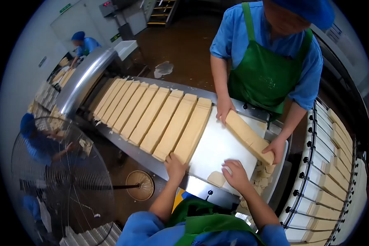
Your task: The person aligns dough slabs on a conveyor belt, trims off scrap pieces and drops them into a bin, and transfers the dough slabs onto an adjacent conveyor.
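My left hand [176, 167] touches the near end of the last long pale slab [193, 130] in a row lying across the conveyor. Its fingers bend over the slab's end. My right hand [235, 175] is over the white board [217, 143], fingers apart and holding nothing. Just left of it a small pale piece [216, 179] lies flat near the board's edge. Across from me, a co-worker in a green apron [262, 74] holds another long slab [248, 135] by its two ends, tilted over the board's right side.
A bin [283, 158] with pale scraps stands at the board's right end. Farther right, a rack [311, 164] carries several slabs. A metal hood [84, 82] spans the conveyor's far end. A large fan [65, 180] and two other workers are at the left.
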Demonstrator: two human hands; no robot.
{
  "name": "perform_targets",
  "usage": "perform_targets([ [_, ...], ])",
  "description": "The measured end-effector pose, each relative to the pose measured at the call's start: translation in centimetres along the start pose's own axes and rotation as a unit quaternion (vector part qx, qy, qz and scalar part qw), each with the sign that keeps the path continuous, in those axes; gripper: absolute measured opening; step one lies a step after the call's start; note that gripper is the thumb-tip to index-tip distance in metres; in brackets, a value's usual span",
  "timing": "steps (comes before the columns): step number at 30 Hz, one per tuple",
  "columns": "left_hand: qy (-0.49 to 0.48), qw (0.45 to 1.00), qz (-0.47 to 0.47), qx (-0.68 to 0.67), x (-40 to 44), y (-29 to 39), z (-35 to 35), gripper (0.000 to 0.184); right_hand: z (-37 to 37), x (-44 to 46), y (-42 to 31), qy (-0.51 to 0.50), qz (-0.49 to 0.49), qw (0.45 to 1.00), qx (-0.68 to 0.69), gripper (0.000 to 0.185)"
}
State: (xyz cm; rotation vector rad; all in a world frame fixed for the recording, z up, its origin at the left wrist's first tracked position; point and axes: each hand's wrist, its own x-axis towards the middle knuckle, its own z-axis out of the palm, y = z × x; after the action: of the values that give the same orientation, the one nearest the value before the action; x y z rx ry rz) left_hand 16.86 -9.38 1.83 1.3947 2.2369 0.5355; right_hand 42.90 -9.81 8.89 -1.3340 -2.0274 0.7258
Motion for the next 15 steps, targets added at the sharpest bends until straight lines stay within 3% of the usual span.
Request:
perform_targets([
  [3,0.002,1.000,0.019,-0.003,0.7,0.2,-0.1,0.079,4.4,6.2,1.9,0.009,0.009,0.995,-0.095,0.038],
  [7,-0.032,0.999,0.035,-0.020,0.9,1.0,-1.9,0.077,9.0,14.9,3.9,0.004,0.094,0.970,-0.225,0.064],
  [11,-0.077,0.996,0.052,0.017,0.6,0.4,-2.3,0.083,11.4,22.9,5.0,0.045,0.153,0.950,-0.267,0.068],
  [15,-0.119,0.989,0.078,0.048,1.5,-0.5,-1.6,0.096,11.4,28.4,4.5,-0.011,0.218,0.937,-0.273,0.067],
])
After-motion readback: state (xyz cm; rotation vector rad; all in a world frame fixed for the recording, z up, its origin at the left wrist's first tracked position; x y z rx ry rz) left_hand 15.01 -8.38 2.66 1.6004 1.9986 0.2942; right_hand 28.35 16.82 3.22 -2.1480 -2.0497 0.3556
